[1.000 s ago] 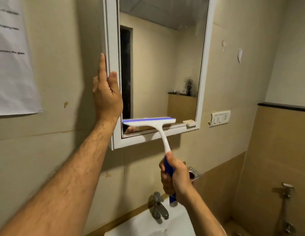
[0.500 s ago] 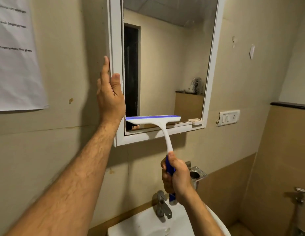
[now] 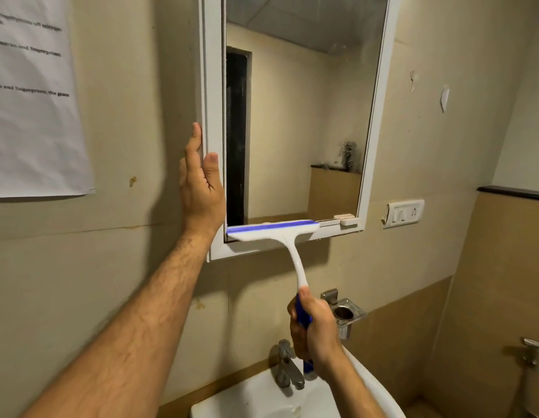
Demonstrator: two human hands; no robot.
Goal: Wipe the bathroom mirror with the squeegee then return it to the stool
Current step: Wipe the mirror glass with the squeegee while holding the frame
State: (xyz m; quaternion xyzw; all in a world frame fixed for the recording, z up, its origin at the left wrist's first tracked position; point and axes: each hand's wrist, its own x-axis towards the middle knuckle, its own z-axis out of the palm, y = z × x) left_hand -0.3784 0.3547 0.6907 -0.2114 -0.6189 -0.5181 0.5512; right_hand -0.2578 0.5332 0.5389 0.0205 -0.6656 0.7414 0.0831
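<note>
The white-framed mirror hangs on the beige wall. My right hand grips the blue handle of the white squeegee; its blue-edged blade lies across the mirror's bottom edge, at the lower left of the glass. My left hand presses flat, fingers straight, against the mirror frame's left side. A patch of droplets remains near the glass's lower right. No stool is in view.
A white sink with a metal tap sits below. A steel cup holder is fixed to the wall right of my hand. A switch plate and a paper notice are on the wall.
The squeegee blade has slid down a little to the mirror's bottom edge. My view has shifted so the mirror sits further right. My left hand stays on the frame.
</note>
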